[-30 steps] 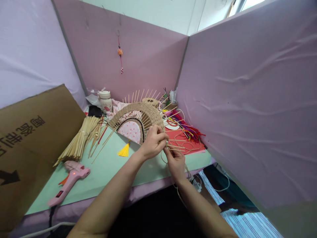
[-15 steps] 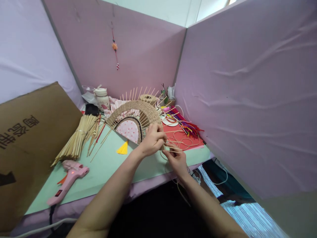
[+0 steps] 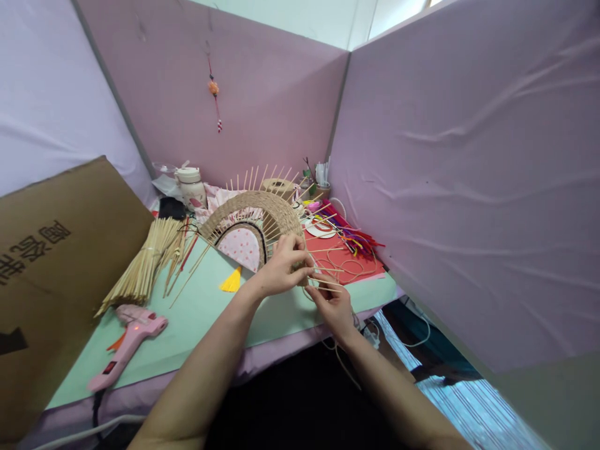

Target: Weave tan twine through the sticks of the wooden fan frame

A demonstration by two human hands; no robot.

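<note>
A half-round woven fan (image 3: 255, 201) with thin sticks radiating past its rim stands tilted over the table. Its inner half-circle is pink dotted cloth (image 3: 240, 247), and a yellow tassel (image 3: 231, 280) lies below it. My left hand (image 3: 287, 265) is closed on the fan's right end, fingers bent over the woven band. Just right of it, my right hand (image 3: 332, 306) pinches at the lowest stick ends, where thin cord (image 3: 307, 294) hangs. Whether the cord or a stick is between the right fingertips is hard to make out.
At left lie a pink glue gun (image 3: 126, 350), a bundle of sticks (image 3: 143, 265) and a cardboard box (image 3: 56, 269). Behind stand a cup (image 3: 191, 187) and a tape roll (image 3: 277, 186). Red paper (image 3: 344, 262) and coloured pipe cleaners (image 3: 359, 237) lie right, beside a partition (image 3: 459, 175).
The left fingers have shifted slightly, with the thumb now stretched toward the right hand. The right hand stays by the stick ends. The whole view has moved a little.
</note>
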